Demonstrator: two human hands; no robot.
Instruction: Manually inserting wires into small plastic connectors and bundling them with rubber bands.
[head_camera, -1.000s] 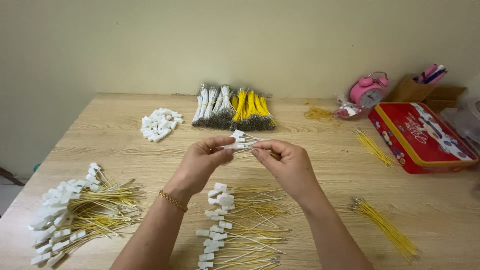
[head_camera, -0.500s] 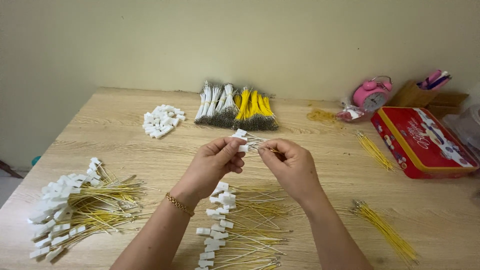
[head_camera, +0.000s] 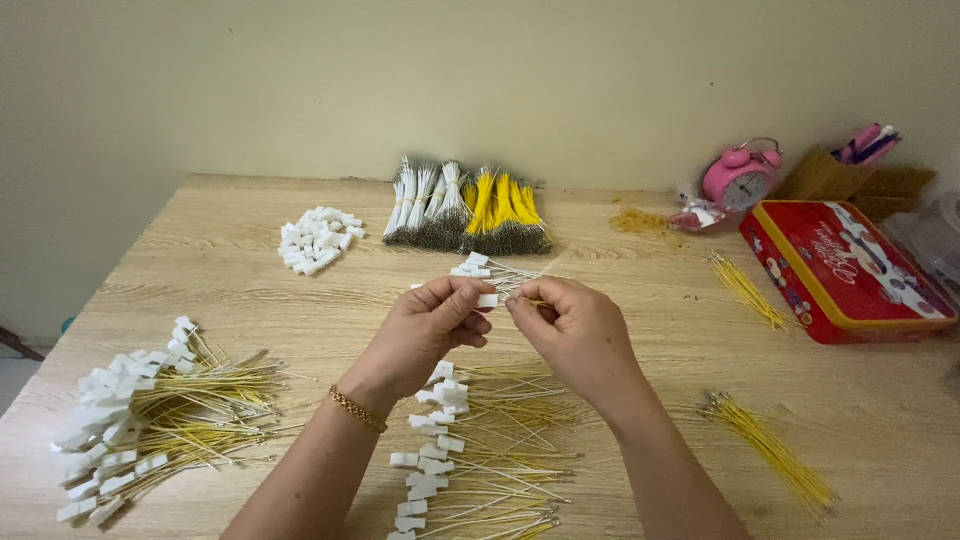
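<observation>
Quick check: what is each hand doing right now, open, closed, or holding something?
Left hand: closed, pinching a small white connector.
Right hand: closed, fingertips pinched on thin wires at that connector.

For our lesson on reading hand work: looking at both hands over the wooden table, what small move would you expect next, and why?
Probably the right hand pushes the thin yellow wire it pinches into the small white plastic connector held by the left hand. The two fingertips nearly meet at the connector, and piles of wired white connectors already lie on the table.
</observation>
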